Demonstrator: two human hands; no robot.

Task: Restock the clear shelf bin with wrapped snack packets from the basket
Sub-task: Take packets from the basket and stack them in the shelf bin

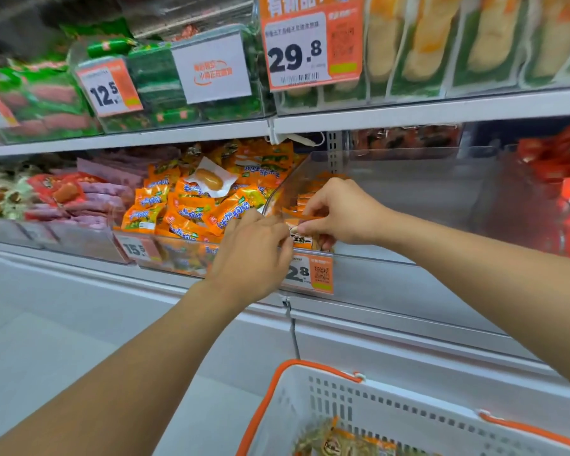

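Both hands are working at the front left corner of the clear shelf bin [392, 192]: the right hand [341, 212] is reaching over the bin's front lip with its fingers curled, pinching a wrapped snack packet [305, 240] by its upper edge, while the left hand [255, 255] is coming in from below with its fingertips closing on the same packet's left side. The packet is sitting upright just inside the front wall, above the orange price tag [313, 274] clipped to the bin. A short row of similar packets is standing behind it in that corner, and the rest of the bin, stretching to the right, is showing bare clear plastic, so the restocking is looking to be at an early stage with most of the space left to fill. More packets are lying in the white basket [408, 409] with orange handles below. The packet is small and flat, its wrapper orange and pale with dark printed characters on the front. Left of the bin, a neighbouring bin is heaped with orange snack bags [191, 205].
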